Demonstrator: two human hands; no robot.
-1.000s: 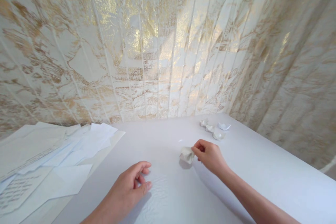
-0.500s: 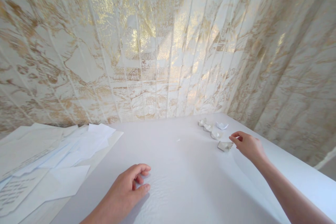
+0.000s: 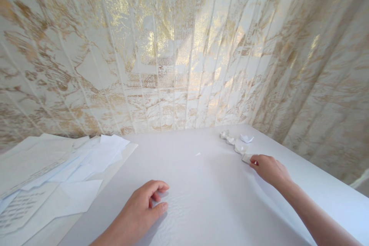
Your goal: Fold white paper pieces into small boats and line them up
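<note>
My right hand (image 3: 270,169) pinches a small folded paper boat (image 3: 246,158) between thumb and fingertips at the right side of the white table. My fingers cover the boat's right part. It stands at the near end of a slanting row of little greyish paper boats (image 3: 240,148), close to the one behind it. A whiter paper boat (image 3: 246,138) sits apart, to the right of the row. My left hand (image 3: 147,203) rests at the front of the table, fingers loosely curled and apart from the thumb, with nothing in it.
Loose papers (image 3: 72,169), some with writing, overlap in a pile at the left. A tiny white scrap (image 3: 198,154) lies mid-table. Behind the white table (image 3: 184,177) hangs a gold-patterned curtain (image 3: 173,65), which also runs along the right.
My right hand has come leftward and down onto the near paper boat, which now sits slightly closer to the row. My left hand stays in place. The view has shifted a little.
</note>
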